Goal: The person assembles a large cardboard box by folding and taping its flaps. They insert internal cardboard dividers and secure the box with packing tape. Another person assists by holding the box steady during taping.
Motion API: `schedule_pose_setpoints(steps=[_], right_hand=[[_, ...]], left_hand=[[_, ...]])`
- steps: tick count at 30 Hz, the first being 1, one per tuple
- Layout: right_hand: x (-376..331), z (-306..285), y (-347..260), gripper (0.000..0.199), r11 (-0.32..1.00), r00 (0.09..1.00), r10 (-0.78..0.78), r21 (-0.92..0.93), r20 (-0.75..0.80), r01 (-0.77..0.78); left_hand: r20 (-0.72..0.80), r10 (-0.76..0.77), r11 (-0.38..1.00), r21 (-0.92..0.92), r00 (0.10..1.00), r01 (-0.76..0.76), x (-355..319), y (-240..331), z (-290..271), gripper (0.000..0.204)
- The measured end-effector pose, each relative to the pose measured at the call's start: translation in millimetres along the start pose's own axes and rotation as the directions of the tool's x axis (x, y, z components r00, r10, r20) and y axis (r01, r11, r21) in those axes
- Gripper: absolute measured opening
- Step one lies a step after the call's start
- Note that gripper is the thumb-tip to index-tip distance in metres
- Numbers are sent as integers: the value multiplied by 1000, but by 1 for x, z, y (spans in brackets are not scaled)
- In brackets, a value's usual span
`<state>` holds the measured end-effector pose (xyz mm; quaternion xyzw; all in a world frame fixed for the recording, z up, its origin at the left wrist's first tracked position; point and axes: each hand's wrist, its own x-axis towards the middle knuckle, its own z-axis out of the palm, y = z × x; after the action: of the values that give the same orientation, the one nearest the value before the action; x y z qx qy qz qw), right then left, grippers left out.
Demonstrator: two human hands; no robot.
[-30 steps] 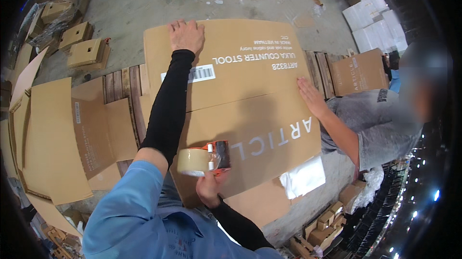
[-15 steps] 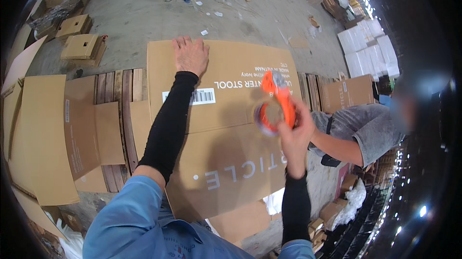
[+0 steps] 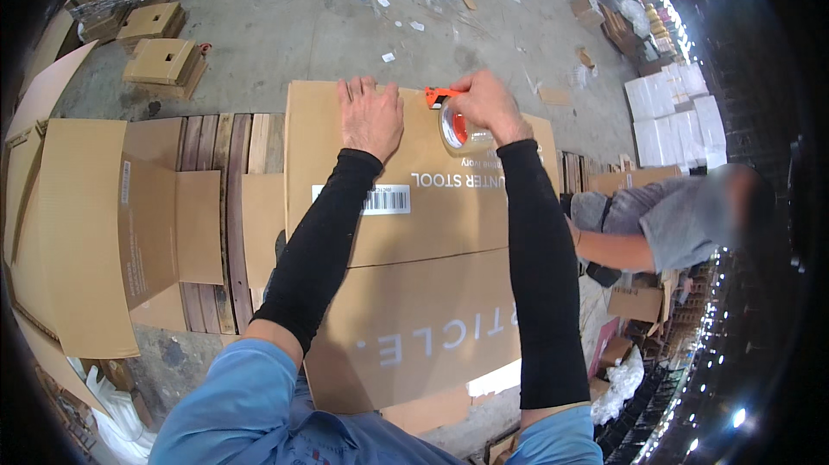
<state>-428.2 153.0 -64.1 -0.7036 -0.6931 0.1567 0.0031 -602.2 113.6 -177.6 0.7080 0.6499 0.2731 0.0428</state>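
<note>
A large brown cardboard carton [image 3: 423, 232] with pale printing and a white barcode label [image 3: 389, 199] lies in front of me, a seam running across its top. My left hand [image 3: 373, 120] rests flat near its far left corner, fingers stretched toward the far edge and holding nothing. An orange tape dispenser [image 3: 442, 97] is gripped in my right hand [image 3: 490, 107] at the carton's far edge. Its clear tape roll [image 3: 449, 130] hangs beside my fingers, partly hidden by them. Whether tape is stuck to the cardboard there I cannot tell.
Wooden pallet slats [image 3: 216, 132] show beneath the carton. Opened cardboard [image 3: 86, 232] stands at the left, with small cartons [image 3: 164, 62] behind. Close on the right a person in a grey shirt [image 3: 682, 223] bends over. White packages [image 3: 678, 115] are stacked beyond; scraps litter the concrete floor [image 3: 302, 42].
My right hand has carried the tape dispenser from above the carton's right middle to its far edge, turning it. My left hand stays on the carton. The whole view has shifted slightly.
</note>
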Motion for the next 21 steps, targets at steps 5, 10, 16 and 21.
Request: schedule_pose_setpoints(steps=[5,10,16,21], right_hand=[[-21,-9,-15,31,999,999,-27,-45,36,29],[-73,-4,1,31,999,995,31,-25,94,-29],[-172,11,10,29,997,994,40,65,99,-46],[-268,34,26,23,993,998,43,113,-44,-38]], left_hand=[[-126,128,915,-367,984,-166,7,-5,18,27],[68,453,802,-467,889,-373,0,10,25,31],[288,502,865,-157,815,-477,-24,28,17,49],[248,568,823,-146,785,-549,-70,58,22,57]])
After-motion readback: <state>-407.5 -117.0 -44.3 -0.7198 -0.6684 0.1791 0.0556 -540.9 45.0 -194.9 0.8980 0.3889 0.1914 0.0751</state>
